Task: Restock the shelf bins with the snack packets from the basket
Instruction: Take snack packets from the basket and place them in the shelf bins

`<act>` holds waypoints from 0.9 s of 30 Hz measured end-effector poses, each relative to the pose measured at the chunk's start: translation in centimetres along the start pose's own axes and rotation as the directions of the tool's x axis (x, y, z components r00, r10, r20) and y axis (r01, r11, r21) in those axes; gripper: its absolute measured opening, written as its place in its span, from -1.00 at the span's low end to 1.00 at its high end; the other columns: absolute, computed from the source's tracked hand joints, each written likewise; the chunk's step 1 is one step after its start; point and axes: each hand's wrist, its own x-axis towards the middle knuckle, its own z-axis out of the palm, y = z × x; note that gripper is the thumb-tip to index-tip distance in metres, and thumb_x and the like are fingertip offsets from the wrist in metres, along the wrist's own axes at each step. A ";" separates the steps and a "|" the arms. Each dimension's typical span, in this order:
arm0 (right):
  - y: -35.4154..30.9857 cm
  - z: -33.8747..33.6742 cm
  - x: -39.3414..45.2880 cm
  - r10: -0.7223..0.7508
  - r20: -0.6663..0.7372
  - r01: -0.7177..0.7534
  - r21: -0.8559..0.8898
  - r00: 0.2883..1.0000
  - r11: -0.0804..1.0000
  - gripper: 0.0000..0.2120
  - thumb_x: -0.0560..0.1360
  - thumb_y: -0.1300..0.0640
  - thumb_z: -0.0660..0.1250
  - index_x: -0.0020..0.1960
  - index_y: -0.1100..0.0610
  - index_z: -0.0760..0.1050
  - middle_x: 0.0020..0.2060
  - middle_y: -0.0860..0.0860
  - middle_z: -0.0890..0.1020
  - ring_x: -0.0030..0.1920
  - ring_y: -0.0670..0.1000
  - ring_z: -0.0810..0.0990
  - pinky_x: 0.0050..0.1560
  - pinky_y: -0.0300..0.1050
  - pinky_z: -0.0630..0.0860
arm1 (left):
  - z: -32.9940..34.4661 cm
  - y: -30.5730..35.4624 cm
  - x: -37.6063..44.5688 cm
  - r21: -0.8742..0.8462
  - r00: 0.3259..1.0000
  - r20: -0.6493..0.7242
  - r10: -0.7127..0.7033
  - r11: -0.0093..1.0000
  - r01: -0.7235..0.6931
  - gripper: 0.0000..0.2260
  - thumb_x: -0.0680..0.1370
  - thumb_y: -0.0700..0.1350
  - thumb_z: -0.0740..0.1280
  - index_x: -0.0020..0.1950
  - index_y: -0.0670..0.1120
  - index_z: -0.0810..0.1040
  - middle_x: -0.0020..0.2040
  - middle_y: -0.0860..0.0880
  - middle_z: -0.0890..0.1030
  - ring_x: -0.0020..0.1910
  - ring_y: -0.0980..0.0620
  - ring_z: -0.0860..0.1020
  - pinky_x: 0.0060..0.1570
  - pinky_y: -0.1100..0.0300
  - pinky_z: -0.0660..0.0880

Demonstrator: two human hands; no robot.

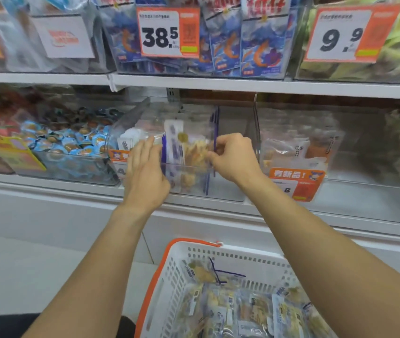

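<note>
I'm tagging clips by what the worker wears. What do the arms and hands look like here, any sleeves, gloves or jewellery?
Both forearms are bare right down to the bottom edge of the picture, so no sleeves show. The left hand and right hand are ungloved. No watch, bracelet or ring is visible on either wrist or on the fingers that show, though the picture is slightly blurred.

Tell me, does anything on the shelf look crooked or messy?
Yes. The yellow price tag on the lower shelf's left bin tilts sideways, unlike the straight 38.5 tag. The packets in the basket lie jumbled.
</note>
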 end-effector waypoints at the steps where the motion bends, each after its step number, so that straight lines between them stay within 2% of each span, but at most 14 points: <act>1: -0.1 0.4 0.5 0.049 0.052 -0.046 -0.048 0.997 0.998 -0.83 0.47 0.18 0.41 -0.23 0.26 0.64 -0.33 0.16 0.68 -0.24 0.13 0.67 -0.16 -0.01 0.63 | 0.2 0.0 -0.1 -0.001 1.000 -0.023 0.002 1.000 -0.002 -0.33 0.45 -0.33 0.27 0.56 -0.18 0.20 0.62 -0.14 0.11 0.61 -0.14 -0.01 0.58 -0.02 -0.12; 3: -0.2 1.2 1.5 0.163 0.157 -0.145 -0.117 0.974 0.982 -0.80 0.49 0.17 0.40 -0.19 0.31 0.62 -0.30 0.20 0.69 -0.26 0.17 0.70 -0.14 0.07 0.68 | 0.7 0.0 -0.1 0.000 0.999 -0.050 0.007 1.000 -0.007 -0.33 0.43 -0.35 0.26 0.55 -0.19 0.21 0.62 -0.14 0.09 0.61 -0.12 -0.03 0.58 0.01 -0.17; 6: -0.9 1.4 2.4 0.299 0.384 -0.242 -0.190 0.874 0.952 -0.67 0.61 0.01 0.31 -0.02 0.30 0.61 -0.16 0.16 0.72 -0.26 0.12 0.74 -0.10 0.11 0.70 | 0.7 -0.2 0.0 -0.050 0.997 -0.071 0.011 0.999 -0.015 -0.31 0.43 -0.37 0.26 0.56 -0.18 0.20 0.62 -0.14 0.10 0.61 -0.11 -0.03 0.58 0.04 -0.18; 8: -1.5 1.0 2.3 0.312 0.469 -0.217 -0.246 0.826 0.945 -0.58 0.66 -0.09 0.19 0.02 0.27 0.57 -0.09 0.13 0.71 -0.21 0.08 0.74 -0.03 0.11 0.68 | 0.6 -0.3 0.1 -0.076 0.998 -0.055 0.012 0.997 -0.016 -0.34 0.46 -0.38 0.24 0.56 -0.17 0.22 0.62 -0.14 0.10 0.61 -0.11 -0.03 0.58 0.03 -0.17; 10: -2.3 0.3 1.8 0.312 0.493 -0.166 -0.318 0.812 0.934 -0.49 0.68 -0.18 0.07 -0.06 0.22 0.54 -0.15 0.11 0.67 -0.16 0.07 0.70 0.01 0.06 0.64 | 0.3 -0.1 0.3 -0.115 0.999 -0.049 -0.001 0.993 -0.005 -0.37 0.48 -0.38 0.22 0.56 -0.17 0.23 0.61 -0.15 0.13 0.61 -0.11 -0.01 0.58 0.01 -0.13; 12: -2.8 -0.5 0.5 0.274 0.423 -0.084 -0.415 0.864 0.906 -0.45 0.66 -0.26 0.03 -0.14 0.19 0.47 -0.22 0.08 0.56 -0.15 0.11 0.60 -0.06 0.00 0.52 | -0.1 0.3 0.1 -0.189 0.993 -0.119 -0.023 0.982 0.001 -0.44 0.49 -0.38 0.22 0.51 -0.19 0.30 0.57 -0.17 0.23 0.59 -0.12 0.08 0.58 -0.03 0.00; 15: -2.5 -0.7 -3.1 -0.039 0.083 0.070 -0.418 0.996 0.906 -0.65 0.62 -0.15 0.20 0.04 0.14 0.48 -0.13 0.05 0.50 -0.08 0.17 0.55 -0.12 0.01 0.46 | 0.2 1.1 -1.4 -0.294 0.898 -0.436 -0.061 0.952 -0.078 -0.66 0.44 -0.38 0.24 0.20 -0.23 0.50 0.22 -0.17 0.51 0.26 -0.08 0.42 0.29 0.09 0.36; 17: -0.8 0.0 -5.8 -0.219 -0.127 0.172 -0.305 0.967 0.937 -0.74 0.57 0.00 0.29 0.17 0.13 0.48 0.02 0.06 0.53 -0.02 0.15 0.56 -0.05 0.07 0.50 | 1.7 1.9 -3.3 -0.382 0.840 -0.523 -0.143 0.920 -0.081 -0.81 0.44 -0.33 0.23 0.02 -0.21 0.52 -0.02 -0.11 0.53 -0.02 -0.02 0.46 0.01 0.22 0.37; 18: 0.4 0.6 -7.0 -0.268 -0.185 0.214 -0.264 0.946 0.940 -0.74 0.54 0.07 0.32 0.18 0.14 0.49 0.05 0.07 0.52 0.02 0.15 0.55 -0.01 0.09 0.49 | 2.8 2.3 -4.5 -0.427 0.848 -0.500 -0.173 0.902 -0.068 -0.85 0.45 -0.32 0.23 -0.02 -0.20 0.52 -0.07 -0.08 0.53 -0.10 0.01 0.45 -0.07 0.27 0.35; 20: 3.0 1.8 -9.4 -0.338 -0.245 0.296 -0.194 0.909 0.935 -0.74 0.46 0.20 0.35 0.15 0.18 0.50 0.07 0.11 0.52 0.12 0.17 0.52 0.06 0.07 0.44 | 5.6 3.0 -7.6 -0.487 0.891 -0.396 -0.224 0.874 0.003 -0.86 0.45 -0.33 0.24 -0.05 -0.19 0.51 -0.11 -0.03 0.52 -0.18 0.06 0.44 -0.16 0.36 0.30; 22: 5.5 3.3 -11.9 -0.370 -0.276 0.357 -0.099 0.887 0.929 -0.78 0.43 0.28 0.33 0.07 0.21 0.52 0.03 0.12 0.53 0.10 0.15 0.52 0.06 0.00 0.41 | 9.1 3.5 -11.0 -0.500 0.938 -0.216 -0.273 0.856 0.134 -0.86 0.47 -0.35 0.26 -0.05 -0.16 0.51 -0.12 -0.01 0.54 -0.21 0.04 0.47 -0.21 0.30 0.31; 24: 7.9 5.4 -14.7 -0.315 -0.189 0.319 -0.009 0.930 0.948 -0.84 0.42 0.31 0.31 -0.02 0.20 0.53 -0.07 0.08 0.56 -0.02 0.12 0.53 -0.01 -0.01 0.44 | 13.3 3.4 -14.7 -0.411 0.954 0.118 -0.276 0.861 0.299 -0.91 0.49 -0.28 0.27 -0.05 -0.13 0.52 -0.16 -0.02 0.58 -0.20 -0.04 0.54 -0.22 0.12 0.42; 26: 10.4 7.6 -17.2 -0.075 0.153 0.072 0.024 0.985 0.997 -0.87 0.45 0.28 0.29 -0.03 0.16 0.54 -0.10 0.05 0.60 -0.08 0.10 0.58 -0.06 0.04 0.52 | 16.9 3.1 -18.3 -0.220 0.821 0.502 -0.271 0.879 0.424 -0.79 0.52 -0.19 0.25 0.14 -0.15 0.51 -0.06 -0.11 0.61 -0.11 -0.13 0.60 -0.18 -0.02 0.55; 27: 11.9 8.6 -18.5 0.080 0.347 -0.076 -0.026 0.934 0.997 -0.88 0.50 0.25 0.28 0.00 0.15 0.55 -0.07 0.05 0.63 -0.05 0.11 0.60 -0.04 0.05 0.56 | 18.2 2.9 -20.2 -0.113 0.711 0.642 -0.288 0.881 0.459 -0.64 0.53 -0.16 0.26 0.33 -0.16 0.43 0.12 -0.16 0.58 0.00 -0.15 0.60 -0.09 -0.05 0.58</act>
